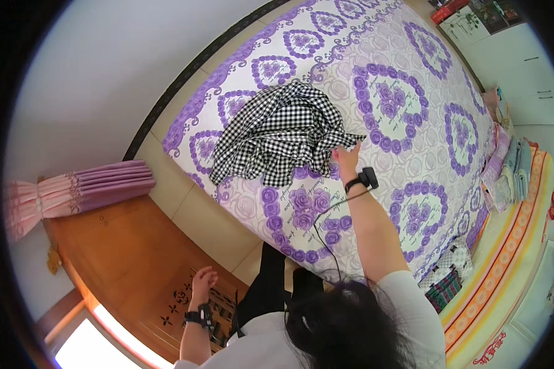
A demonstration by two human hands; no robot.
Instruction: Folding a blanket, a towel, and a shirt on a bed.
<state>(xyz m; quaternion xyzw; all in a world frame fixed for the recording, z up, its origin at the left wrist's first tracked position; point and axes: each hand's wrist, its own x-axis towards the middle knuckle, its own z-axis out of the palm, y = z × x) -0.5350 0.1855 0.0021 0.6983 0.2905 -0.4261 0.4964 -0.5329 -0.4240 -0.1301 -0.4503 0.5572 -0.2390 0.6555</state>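
Observation:
A crumpled black-and-white checked cloth or garment [281, 133] lies on a bed with a purple-and-white floral sheet [341, 87]. My right hand [347, 158] is at the right edge of the checked fabric, beside its pointed corner; whether the fingers grip it cannot be told. A black band with a small device and a cable is on my right wrist. My left hand [204, 279] is away from the fabric, over the wooden furniture at the lower left, with fingers loosely curled and nothing visible in it. Another black device is strapped to my left wrist.
A wooden cabinet or desk [120, 240] stands at the left, with a pink and purple curtain [97, 189] beside it. Folded clothes [512, 170] lie at the right, near a yellow-orange striped cover [503, 258]. White cabinets [521, 69] stand at the upper right.

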